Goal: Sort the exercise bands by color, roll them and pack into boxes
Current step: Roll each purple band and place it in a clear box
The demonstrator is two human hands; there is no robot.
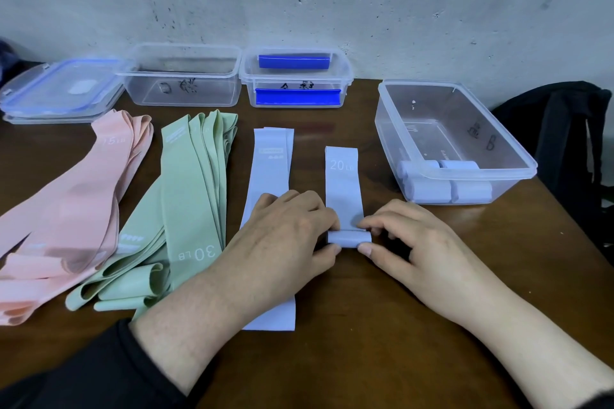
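A pale blue band marked 20 LB (pixel 342 183) lies flat on the brown table, its near end curled into a small roll (pixel 348 239). My left hand (pixel 285 232) and my right hand (pixel 408 239) pinch that roll from either side with fingers and thumbs. A second pale blue band (pixel 270 169) lies flat under my left hand. To the left lie a pile of green bands (pixel 189 202) and a pile of pink bands (pixel 76 202). The clear box (pixel 518 156) at the right holds several rolled pale blue bands (pixel 442 189).
Two clear boxes stand at the back: an empty one (pixel 182 76) and one with blue clips (pixel 295 80). Stacked lids (pixel 59 90) lie at the back left. A black bag (pixel 564 143) sits at the table's right edge. A wall rises behind.
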